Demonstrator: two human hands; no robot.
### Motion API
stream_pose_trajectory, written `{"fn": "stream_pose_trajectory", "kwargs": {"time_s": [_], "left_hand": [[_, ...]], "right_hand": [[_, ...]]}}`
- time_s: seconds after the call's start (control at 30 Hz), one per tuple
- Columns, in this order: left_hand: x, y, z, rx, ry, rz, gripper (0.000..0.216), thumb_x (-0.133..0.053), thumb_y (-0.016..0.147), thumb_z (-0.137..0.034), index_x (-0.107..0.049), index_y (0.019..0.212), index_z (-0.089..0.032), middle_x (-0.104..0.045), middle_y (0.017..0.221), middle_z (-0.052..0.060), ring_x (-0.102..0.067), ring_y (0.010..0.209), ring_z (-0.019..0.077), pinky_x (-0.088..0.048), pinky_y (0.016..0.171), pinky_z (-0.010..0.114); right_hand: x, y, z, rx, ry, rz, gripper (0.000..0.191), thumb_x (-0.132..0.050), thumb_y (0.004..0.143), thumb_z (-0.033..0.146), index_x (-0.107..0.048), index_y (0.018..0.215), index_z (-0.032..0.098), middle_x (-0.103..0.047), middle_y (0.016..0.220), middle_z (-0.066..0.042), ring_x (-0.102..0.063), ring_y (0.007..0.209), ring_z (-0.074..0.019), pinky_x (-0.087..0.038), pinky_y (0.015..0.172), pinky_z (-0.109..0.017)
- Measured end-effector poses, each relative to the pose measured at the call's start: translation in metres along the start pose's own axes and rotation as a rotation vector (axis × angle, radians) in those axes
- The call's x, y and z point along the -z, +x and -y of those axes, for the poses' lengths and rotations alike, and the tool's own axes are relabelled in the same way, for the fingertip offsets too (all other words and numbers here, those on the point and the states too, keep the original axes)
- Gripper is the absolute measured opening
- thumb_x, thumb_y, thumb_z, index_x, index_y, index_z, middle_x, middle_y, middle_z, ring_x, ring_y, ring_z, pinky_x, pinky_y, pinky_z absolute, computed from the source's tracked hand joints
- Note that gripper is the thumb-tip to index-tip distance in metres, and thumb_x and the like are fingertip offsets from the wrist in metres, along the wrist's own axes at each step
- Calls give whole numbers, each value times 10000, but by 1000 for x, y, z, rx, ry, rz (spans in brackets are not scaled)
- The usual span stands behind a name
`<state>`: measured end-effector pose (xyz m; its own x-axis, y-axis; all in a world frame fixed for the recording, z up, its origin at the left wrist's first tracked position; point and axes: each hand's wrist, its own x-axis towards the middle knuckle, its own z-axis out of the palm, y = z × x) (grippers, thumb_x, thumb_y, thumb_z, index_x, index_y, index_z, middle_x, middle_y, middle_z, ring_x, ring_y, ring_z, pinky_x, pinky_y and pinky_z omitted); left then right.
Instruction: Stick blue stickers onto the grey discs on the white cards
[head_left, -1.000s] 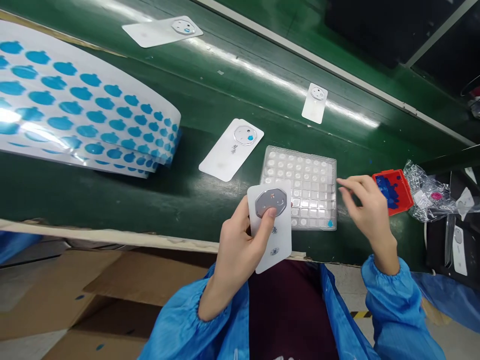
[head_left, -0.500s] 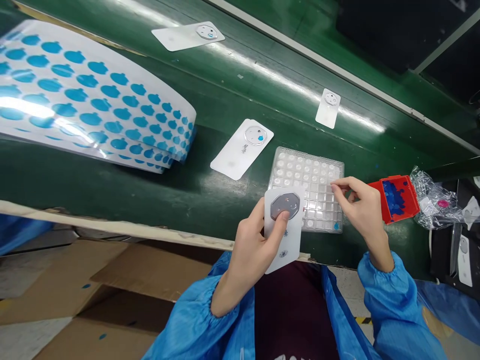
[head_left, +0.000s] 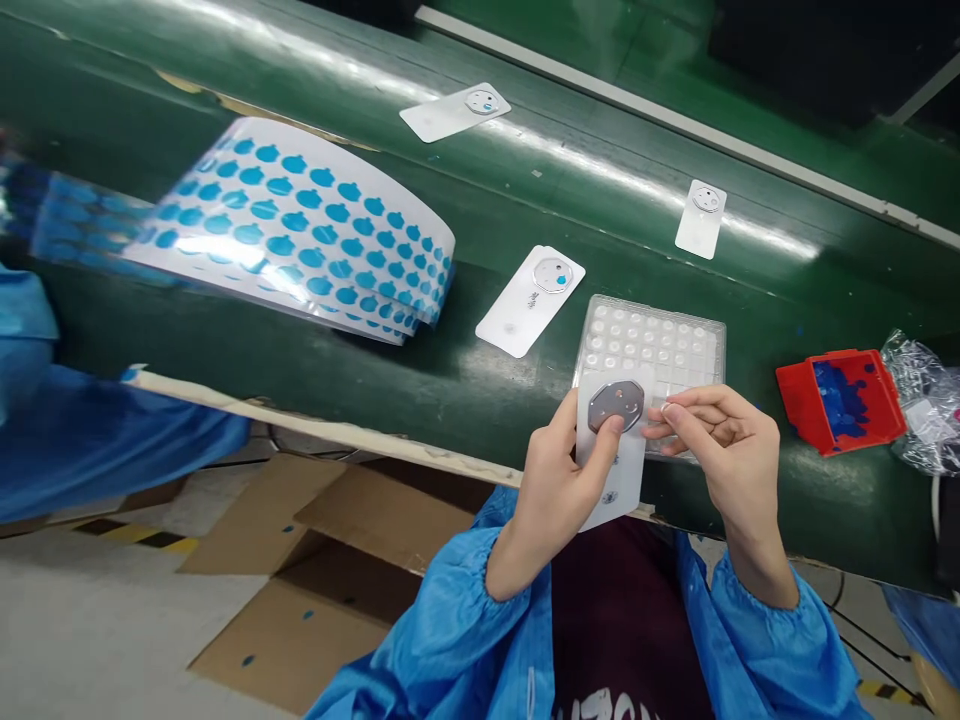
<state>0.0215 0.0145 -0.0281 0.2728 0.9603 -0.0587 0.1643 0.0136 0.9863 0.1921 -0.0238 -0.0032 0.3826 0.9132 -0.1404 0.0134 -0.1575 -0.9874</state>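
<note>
My left hand (head_left: 553, 492) grips a white phone back cover (head_left: 628, 466), the thumb pressed on its grey, rounded camera plate. Between the thumb and forefinger of my right hand (head_left: 731, 448) is a small round clear piece (head_left: 667, 407), close beside the cover's right edge. Behind both hands lies a clear plastic tray (head_left: 654, 312) with rows of small round pieces in its pockets. The cover and my fingers hide its near part. To the left of the tray rests another white phone back cover (head_left: 517, 312) with a blue dot on its camera plate.
A white sheet with rows of blue stickers (head_left: 300, 225) curls over the green bench at left. Two more phone covers, a far-left one (head_left: 442, 116) and a far-right one (head_left: 699, 232), lie farther back. A red box (head_left: 885, 400) with blue bits stands right, beside crumpled clear plastic (head_left: 930, 405).
My right hand has left the tray and come toward the held cover, now pinching a small round piece. The view has shifted left; a blue sleeve now shows at the left edge.
</note>
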Motion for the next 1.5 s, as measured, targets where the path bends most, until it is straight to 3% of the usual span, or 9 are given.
{"fn": "stream_pose_trajectory", "kwargs": {"time_s": [0.17,0.3,0.53,0.73,1.03,1.23,1.37,1.5], "left_hand": [[-1,-3,0,-47,42,-44,128,-624,1048,-303,-682,1043,-189,-718,769,-11,-658,624,145,-506,550,225],[-3,-5,-1,-102,73,-74,94,-623,1050,-272,-676,1043,-194,-716,774,-21,-672,627,136,-522,574,218],[-5,-8,-6,-121,143,-72,173,-598,1067,-266,-701,1188,-196,-826,966,32,-795,790,182,-592,665,238],[-8,-10,-4,-162,203,-100,160,-612,1058,-254,-708,1167,-187,-818,873,18,-768,678,164,-572,600,225],[-11,-13,-4,-168,172,-120,249,-610,1072,-253,-724,1286,-196,-846,1024,52,-812,823,189,-628,702,246],[-12,-15,-2,-163,178,-129,243,-600,1071,-272,-712,1272,-196,-844,999,57,-816,807,203,-632,681,259],[-9,-16,-1,-150,189,-94,177,-599,1066,-294,-707,1181,-214,-832,947,41,-810,778,203,-606,627,249],[-6,-19,0,-144,147,-90,143,-621,1048,-309,-712,1103,-213,-786,831,20,-771,695,191,-570,585,249]], "right_hand": [[-8,-1,0,41,32,10,114,-868,894,330,-796,905,243,-767,829,-11,-765,735,-164,-614,504,-203],[-15,-2,-2,-4,64,34,118,-874,893,327,-797,914,241,-780,807,-11,-783,744,-172,-681,619,-244],[-23,-8,-5,6,25,-29,112,-875,882,330,-809,906,243,-787,861,-19,-768,729,-177,-691,629,-276],[-23,-11,-6,3,-39,-54,149,-885,874,368,-815,919,244,-816,913,-40,-783,755,-202,-702,676,-319],[-26,-15,-8,30,-15,-76,108,-882,876,324,-809,903,250,-808,877,-19,-781,720,-179,-669,641,-274],[-26,-13,-8,-6,-5,-56,166,-871,883,369,-775,894,234,-781,866,-24,-743,710,-174,-654,650,-293],[-21,-10,-6,-43,-7,15,213,-861,891,406,-733,893,235,-719,854,-13,-670,691,-150,-556,547,-250],[-16,-6,-6,-25,-6,30,291,-888,857,402,-641,889,252,-626,868,15,-580,713,-134,-526,595,-249]]}}
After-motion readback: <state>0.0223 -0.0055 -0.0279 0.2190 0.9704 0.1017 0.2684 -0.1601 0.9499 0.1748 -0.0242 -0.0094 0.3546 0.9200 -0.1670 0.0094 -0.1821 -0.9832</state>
